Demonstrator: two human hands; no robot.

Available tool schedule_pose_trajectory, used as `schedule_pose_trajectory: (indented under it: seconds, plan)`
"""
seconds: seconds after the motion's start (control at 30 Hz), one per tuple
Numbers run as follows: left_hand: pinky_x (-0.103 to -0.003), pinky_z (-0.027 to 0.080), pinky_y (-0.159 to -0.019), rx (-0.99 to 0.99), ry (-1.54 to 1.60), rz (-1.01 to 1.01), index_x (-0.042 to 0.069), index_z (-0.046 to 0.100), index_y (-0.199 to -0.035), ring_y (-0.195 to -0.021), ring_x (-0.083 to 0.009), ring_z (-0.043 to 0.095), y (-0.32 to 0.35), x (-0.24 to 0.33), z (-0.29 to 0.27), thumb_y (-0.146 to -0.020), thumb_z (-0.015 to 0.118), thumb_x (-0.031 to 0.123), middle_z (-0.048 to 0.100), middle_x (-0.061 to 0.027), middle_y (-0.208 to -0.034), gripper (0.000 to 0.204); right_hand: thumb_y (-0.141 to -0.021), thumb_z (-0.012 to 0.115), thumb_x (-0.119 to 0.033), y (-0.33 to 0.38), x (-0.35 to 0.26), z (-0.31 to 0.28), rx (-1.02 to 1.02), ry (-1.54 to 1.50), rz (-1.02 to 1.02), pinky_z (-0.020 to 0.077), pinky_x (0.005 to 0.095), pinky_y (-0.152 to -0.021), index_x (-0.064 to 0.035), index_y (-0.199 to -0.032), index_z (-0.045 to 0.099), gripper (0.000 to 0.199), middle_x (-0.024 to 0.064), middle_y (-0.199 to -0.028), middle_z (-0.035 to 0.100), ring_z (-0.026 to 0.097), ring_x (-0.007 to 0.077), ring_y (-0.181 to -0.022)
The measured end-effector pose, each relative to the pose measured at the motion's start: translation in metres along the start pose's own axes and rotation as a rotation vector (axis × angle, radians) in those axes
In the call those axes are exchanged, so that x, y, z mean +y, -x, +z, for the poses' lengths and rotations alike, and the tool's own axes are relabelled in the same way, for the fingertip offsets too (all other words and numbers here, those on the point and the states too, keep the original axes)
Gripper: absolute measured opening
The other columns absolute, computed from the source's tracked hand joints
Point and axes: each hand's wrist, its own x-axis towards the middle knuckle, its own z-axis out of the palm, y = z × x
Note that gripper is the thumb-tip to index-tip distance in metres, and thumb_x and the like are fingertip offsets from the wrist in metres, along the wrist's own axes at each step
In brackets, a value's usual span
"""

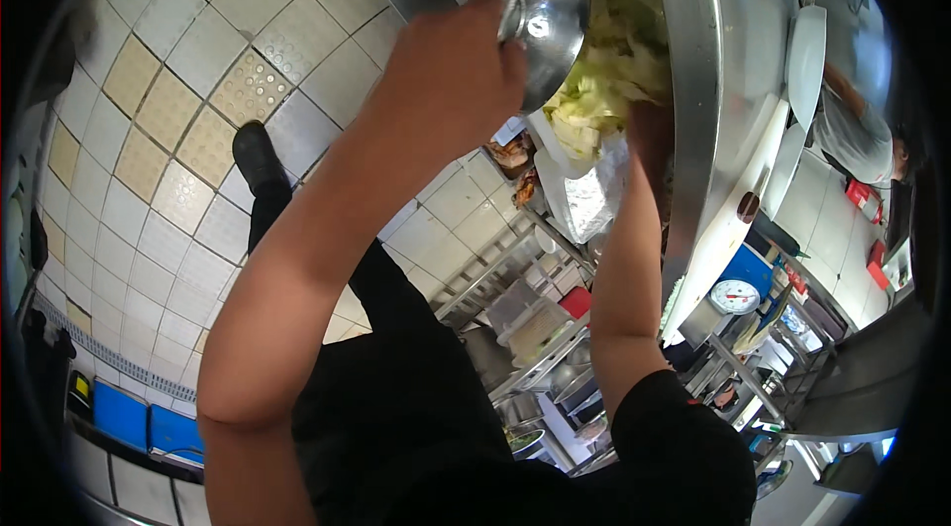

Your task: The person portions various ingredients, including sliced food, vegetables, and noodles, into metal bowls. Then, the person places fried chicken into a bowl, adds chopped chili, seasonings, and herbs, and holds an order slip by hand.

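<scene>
My left hand (458, 65) is closed on the rim of a shiny metal bowl (555, 26), which is tilted on its side near the top of the view. Right beside the bowl lies a heap of chopped lettuce (584, 120), pale green and yellowish. My right hand (649, 130) reaches to the lettuce's right edge, in shadow. Its fingers are too dark and blurred to make out. Below the lettuce sits a container with a silvery, crinkled wrap (594, 197).
A steel counter edge (705, 80) curves down the right, with a long white board (728, 214) and white plates (804, 60) along it. Metal shelving (535, 358) with tubs stands below. A dial scale (734, 297) and another person (857, 135) are farther right. Tiled floor (188, 60) spreads left.
</scene>
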Motion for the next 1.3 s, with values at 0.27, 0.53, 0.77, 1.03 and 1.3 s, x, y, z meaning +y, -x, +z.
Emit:
schedule_pose_trajectory:
  seconds: [0.27,0.53,0.77,1.03,1.3]
  plan:
    - [-0.048,0.055,-0.069,-0.036,0.001,0.079,-0.001,0.061,-0.086,-0.073,-0.0402,0.069,-0.020,0.013,0.074,-0.089,0.067,0.020,0.067,-0.0222,-0.074,0.023,-0.082,0.080,-0.027,0.005,-0.050,-0.003,-0.251,-0.448,0.094,0.0468,0.0431,-0.104,-0.0091,-0.139,0.059,0.063,0.0206,-0.132,0.065,0.061,0.0383,-0.122]
    - [-0.035,0.055,-0.065,-0.147,0.132,-0.074,0.000,0.056,-0.088,-0.075,-0.0208,0.075,-0.031,-0.017,0.064,-0.095,0.068,0.023,0.066,-0.0117,-0.075,0.027,-0.091,0.076,-0.040,0.047,-0.022,-0.044,-0.342,-0.308,0.225,0.0456,0.0393,-0.105,0.0010,-0.145,0.051,0.073,0.0231,-0.148,0.052,0.056,0.0329,-0.128]
    - [-0.033,0.054,-0.065,-0.137,0.106,-0.106,0.001,0.055,-0.092,-0.077,-0.0191,0.075,-0.031,-0.025,0.052,-0.100,0.066,0.026,0.066,-0.0095,-0.077,0.030,-0.077,0.078,-0.023,0.063,-0.007,0.014,-0.142,-0.173,0.139,0.0506,0.0507,-0.098,-0.0094,-0.123,0.060,0.051,0.0227,-0.128,0.057,0.055,0.0385,-0.127]
    - [-0.035,0.053,-0.062,-0.088,0.109,-0.062,0.002,0.053,-0.088,-0.070,-0.0179,0.072,-0.025,-0.018,0.064,-0.099,0.067,0.028,0.068,-0.0105,-0.072,0.032,-0.095,0.072,-0.018,0.027,-0.001,-0.026,0.017,-0.183,0.080,0.0522,0.0404,-0.093,-0.0060,-0.126,0.067,0.034,0.0181,-0.120,0.068,0.067,0.0291,-0.104]
    - [-0.034,0.053,-0.061,-0.158,0.162,-0.088,0.002,0.055,-0.089,-0.070,-0.0166,0.071,-0.023,-0.027,0.075,-0.098,0.067,0.026,0.068,-0.0105,-0.071,0.029,-0.103,0.060,-0.029,0.010,-0.086,-0.059,-0.258,-0.607,0.300,0.0459,0.0417,-0.106,-0.0034,-0.131,0.067,0.039,0.0173,-0.131,0.068,0.064,0.0334,-0.121]
